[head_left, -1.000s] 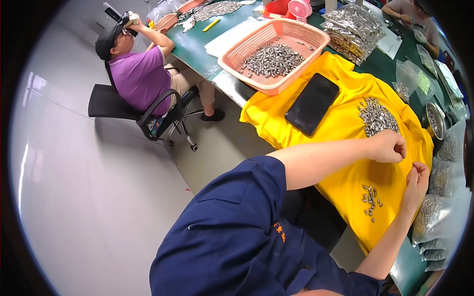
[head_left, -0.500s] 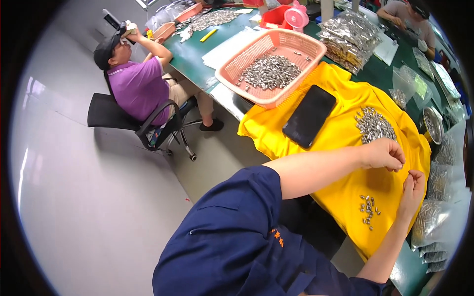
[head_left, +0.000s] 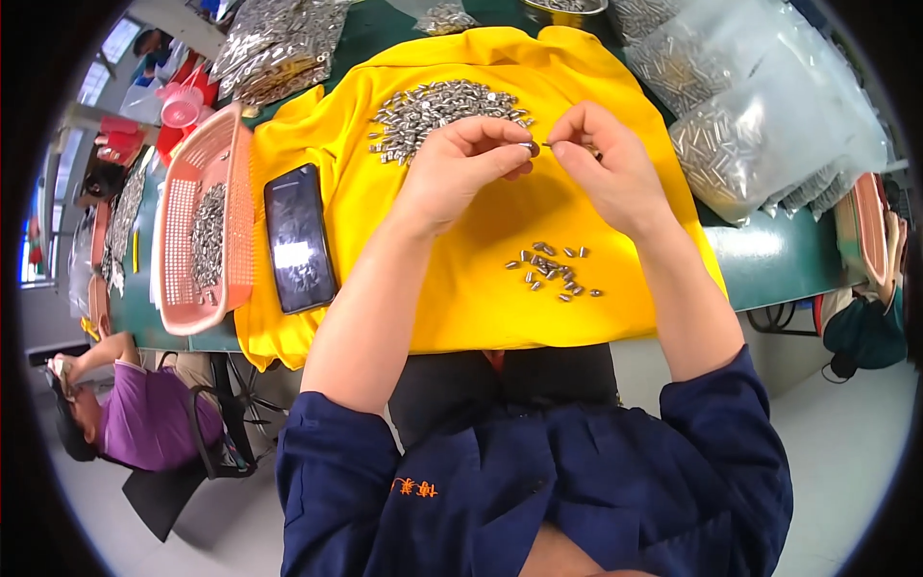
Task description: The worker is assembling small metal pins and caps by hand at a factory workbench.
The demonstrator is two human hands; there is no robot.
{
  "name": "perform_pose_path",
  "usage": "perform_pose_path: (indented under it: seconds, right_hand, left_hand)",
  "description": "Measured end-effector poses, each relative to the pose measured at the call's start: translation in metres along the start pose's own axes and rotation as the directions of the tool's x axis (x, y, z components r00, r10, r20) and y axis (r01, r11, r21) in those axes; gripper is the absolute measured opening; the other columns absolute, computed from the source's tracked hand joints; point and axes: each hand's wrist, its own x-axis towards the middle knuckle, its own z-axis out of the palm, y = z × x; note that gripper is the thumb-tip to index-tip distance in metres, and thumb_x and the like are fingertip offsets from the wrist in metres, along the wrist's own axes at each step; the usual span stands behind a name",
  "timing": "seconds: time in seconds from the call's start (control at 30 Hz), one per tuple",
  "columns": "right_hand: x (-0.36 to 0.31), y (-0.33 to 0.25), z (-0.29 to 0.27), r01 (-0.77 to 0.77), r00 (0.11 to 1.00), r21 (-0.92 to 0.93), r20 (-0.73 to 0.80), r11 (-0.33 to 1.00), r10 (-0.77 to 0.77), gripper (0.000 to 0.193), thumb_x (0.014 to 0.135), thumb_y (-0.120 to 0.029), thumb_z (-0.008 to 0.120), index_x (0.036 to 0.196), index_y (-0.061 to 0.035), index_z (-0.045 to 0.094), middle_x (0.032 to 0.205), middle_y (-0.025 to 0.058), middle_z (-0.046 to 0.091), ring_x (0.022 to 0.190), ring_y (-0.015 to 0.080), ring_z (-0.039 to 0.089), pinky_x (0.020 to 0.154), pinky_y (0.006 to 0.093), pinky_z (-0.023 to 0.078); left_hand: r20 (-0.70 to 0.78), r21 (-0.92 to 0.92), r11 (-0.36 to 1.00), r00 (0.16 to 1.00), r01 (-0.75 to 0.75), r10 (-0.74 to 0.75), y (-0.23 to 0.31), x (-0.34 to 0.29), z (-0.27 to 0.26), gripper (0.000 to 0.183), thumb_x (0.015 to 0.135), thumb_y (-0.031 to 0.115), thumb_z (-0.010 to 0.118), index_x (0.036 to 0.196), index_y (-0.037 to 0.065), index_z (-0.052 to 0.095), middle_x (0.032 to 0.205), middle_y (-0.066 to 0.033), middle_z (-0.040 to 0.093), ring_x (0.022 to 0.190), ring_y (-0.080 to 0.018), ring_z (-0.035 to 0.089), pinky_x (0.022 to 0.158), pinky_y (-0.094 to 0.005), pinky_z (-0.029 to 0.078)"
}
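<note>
Over the yellow cloth (head_left: 461, 298), my two hands are raised close together, fingertips nearly meeting. My left hand (head_left: 457, 168) pinches a small silver metal fitting (head_left: 527, 146) between thumb and fingers. Opposite it, my right hand (head_left: 611, 168) is closed in a pinch around a thin dark pin-like piece (head_left: 547, 144), its tip pointing at the fitting. Just beyond my left hand lies a heaped pile of small silver metal fittings (head_left: 433, 106). Nearer to me, several more loose fittings (head_left: 553, 271) are scattered on the cloth.
Left of the hands lie a black phone (head_left: 296, 240) and a pink plastic basket (head_left: 173, 279) holding more fittings. Clear bags of metal parts (head_left: 716, 159) crowd the right side; another bag stack (head_left: 279, 48) is far left. A co-worker in purple (head_left: 154, 413) sits at left.
The view has swung, so the cloth and both hands now sit centrally and the basket and co-worker appear farther left. My hands remain close together, still pinching.
</note>
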Motion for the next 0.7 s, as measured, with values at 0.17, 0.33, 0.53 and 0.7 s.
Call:
perform_pose_path:
  seconds: [0.17, 0.33, 0.53, 0.7]
  right_hand:
    - [-0.0049, -0.0046, 0.0009, 0.011, 0.999, -0.035, 0.045, 0.999, -0.009, 0.006, 0.074, -0.007, 0.051, 0.079, -0.0031, 0.05, 0.069, -0.0003, 0.049, 0.063, 0.0064, 0.043, 0.055, 0.0207, 0.038]
    - [-0.0057, -0.0074, 0.0041, 0.049, 0.998, -0.094, 0.049, 0.994, -0.045, 0.007, 0.074, -0.007, 0.051, 0.078, -0.0027, 0.049, 0.067, 0.0018, 0.05, 0.059, 0.0081, 0.045, 0.053, 0.0219, 0.038]
    - [-0.0052, -0.0103, 0.0076, 0.088, 0.996, -0.32, 0.054, 0.943, -0.075, 0.007, 0.071, -0.006, 0.049, 0.076, -0.0024, 0.046, 0.066, 0.0093, 0.051, 0.057, 0.0188, 0.049, 0.053, 0.0266, 0.04]
    - [-0.0045, -0.0107, 0.0074, 0.109, 0.994, -0.295, 0.05, 0.949, -0.099, 0.007, 0.073, -0.002, 0.049, 0.079, -0.0022, 0.045, 0.069, 0.0047, 0.048, 0.062, 0.0116, 0.046, 0.057, 0.0226, 0.039]
  left_hand:
    - [0.023, -0.006, 1.0, 1.0, 0.012, -0.011, -0.0002, -0.0036, 0.0026, 0.014, 0.075, 0.003, 0.059, 0.089, 0.0, 0.058, 0.08, -0.0048, 0.059, 0.071, -0.0116, 0.057, 0.067, -0.0216, 0.046]
    - [0.038, 0.04, 0.999, 0.999, -0.003, 0.002, 0.0008, -0.0052, -0.0006, 0.014, 0.075, 0.003, 0.059, 0.088, 0.0, 0.059, 0.08, -0.0048, 0.06, 0.072, -0.0112, 0.058, 0.068, -0.0214, 0.046]
    - [0.024, 0.196, 0.98, 0.999, -0.029, 0.025, 0.0031, -0.0038, 0.0011, 0.013, 0.073, 0.002, 0.061, 0.086, 0.0, 0.06, 0.078, -0.004, 0.061, 0.071, -0.0089, 0.057, 0.066, -0.0196, 0.046]
    - [-0.006, 0.226, 0.973, 0.999, -0.049, 0.052, 0.002, -0.0032, 0.003, 0.013, 0.073, 0.001, 0.061, 0.085, 0.0, 0.06, 0.078, -0.0033, 0.061, 0.071, -0.0078, 0.056, 0.066, -0.0187, 0.045]
